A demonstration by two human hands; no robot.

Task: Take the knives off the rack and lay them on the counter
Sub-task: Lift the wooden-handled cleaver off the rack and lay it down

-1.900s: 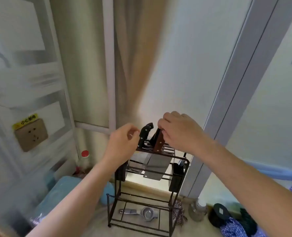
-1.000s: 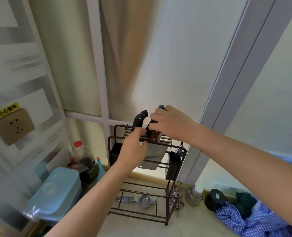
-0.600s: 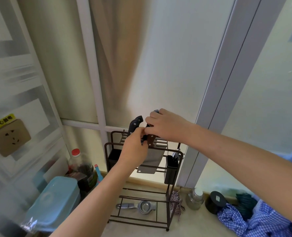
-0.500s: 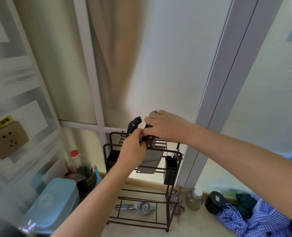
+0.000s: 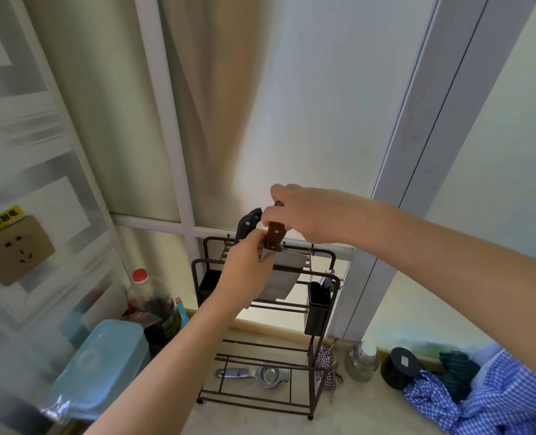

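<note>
A dark brown wire rack (image 5: 320, 312) stands on the pale counter (image 5: 260, 419) against a frosted window. My right hand (image 5: 307, 215) grips the brown wooden handle of a cleaver (image 5: 284, 277) from above. The steel blade is partly raised out of the rack's top slots. My left hand (image 5: 244, 271) is in front of the blade's left side, fingers pinched at the blade just below the handle. A black-handled knife (image 5: 246, 226) still stands in the slots, just left of the cleaver; its blade is hidden.
Black cups hang on both sides of the rack; a metal squeezer (image 5: 254, 373) lies on its bottom shelf. A blue lidded box (image 5: 97, 365) and a red-capped bottle (image 5: 153, 306) sit left. A steel jar (image 5: 362, 361), black jar (image 5: 400, 367) and checked cloth (image 5: 480, 400) lie right.
My right hand has closed on the cleaver's handle and lifted it a little upward out of the slots. My left hand has stayed at the top of the rack.
</note>
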